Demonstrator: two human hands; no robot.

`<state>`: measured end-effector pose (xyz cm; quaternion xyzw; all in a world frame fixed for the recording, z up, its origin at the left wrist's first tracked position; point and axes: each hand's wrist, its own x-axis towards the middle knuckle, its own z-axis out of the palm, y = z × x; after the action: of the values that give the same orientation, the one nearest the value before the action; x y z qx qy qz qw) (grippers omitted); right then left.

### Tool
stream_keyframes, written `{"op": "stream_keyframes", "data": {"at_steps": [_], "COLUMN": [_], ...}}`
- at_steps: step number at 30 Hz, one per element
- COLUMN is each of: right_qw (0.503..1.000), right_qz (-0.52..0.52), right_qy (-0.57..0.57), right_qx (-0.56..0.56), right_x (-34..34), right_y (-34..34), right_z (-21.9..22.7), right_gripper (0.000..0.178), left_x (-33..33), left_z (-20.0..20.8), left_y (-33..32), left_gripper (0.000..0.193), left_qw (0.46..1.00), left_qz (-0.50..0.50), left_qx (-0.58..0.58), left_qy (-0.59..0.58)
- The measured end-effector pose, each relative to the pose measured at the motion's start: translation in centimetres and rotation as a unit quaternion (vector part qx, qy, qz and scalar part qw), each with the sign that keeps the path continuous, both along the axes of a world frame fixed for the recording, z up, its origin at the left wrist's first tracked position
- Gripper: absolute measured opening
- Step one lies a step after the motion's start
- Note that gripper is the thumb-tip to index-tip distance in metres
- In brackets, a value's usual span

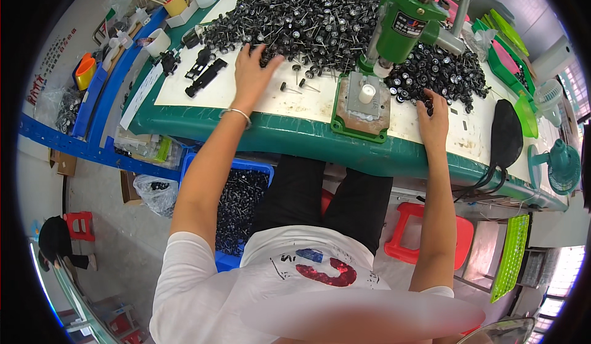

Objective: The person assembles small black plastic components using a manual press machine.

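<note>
My left hand [251, 76] rests at the near edge of a big pile of small black wheels on metal axles [301, 20], fingers spread and thumb apart. My right hand [434, 119] reaches to a second pile of loose black wheels [437, 70], with index finger and thumb apart at its edge; nothing shows between them. Between the hands stands a green hand press [400, 33]. A grey plate [354, 105] with a white round piece [367, 93] sits on its base. Two wheels with axles [309, 86] lie before the left pile. Black plastic chassis parts [206, 79] lie left of my left hand.
A black face mask [506, 134] hangs over the table's right edge, near a green fan [563, 165]. Green trays [511, 67] stand at the far right. Under the table is a blue crate of small dark parts [246, 190]. A red stool [406, 233] stands right of my legs.
</note>
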<state>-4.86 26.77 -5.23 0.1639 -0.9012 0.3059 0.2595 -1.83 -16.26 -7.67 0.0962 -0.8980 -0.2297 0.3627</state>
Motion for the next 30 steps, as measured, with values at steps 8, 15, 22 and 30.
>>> {"op": "stream_keyframes", "data": {"at_steps": [8, 15, 22, 30], "right_qw": [1.000, 0.999, 0.998, 0.999], "right_qz": [-0.007, -0.005, -0.001, -0.015], "right_qy": [-0.013, -0.023, -0.027, 0.033], "right_qx": [-0.027, -0.049, -0.051, -0.032], "right_x": [0.0, -0.2, 0.2, 0.1], "right_y": [0.6, 1.0, 0.7, 1.2], "right_z": [-0.2, -0.4, -0.2, -0.6], "right_gripper": [0.031, 0.029, 0.029, 0.027], "left_x": [1.2, 2.3, 1.7, 0.0], "left_z": [0.9, 1.7, 1.7, 1.9], "left_y": [7.9, 10.2, 11.8, 11.6], "left_gripper": [0.079, 0.073, 0.060, 0.050], "left_qw": [1.000, 0.995, 0.983, 0.982], "left_qz": [0.005, -0.093, -0.115, -0.103], "left_qx": [-0.016, -0.004, -0.142, -0.157], "left_qy": [-0.006, -0.048, -0.014, -0.011]}}
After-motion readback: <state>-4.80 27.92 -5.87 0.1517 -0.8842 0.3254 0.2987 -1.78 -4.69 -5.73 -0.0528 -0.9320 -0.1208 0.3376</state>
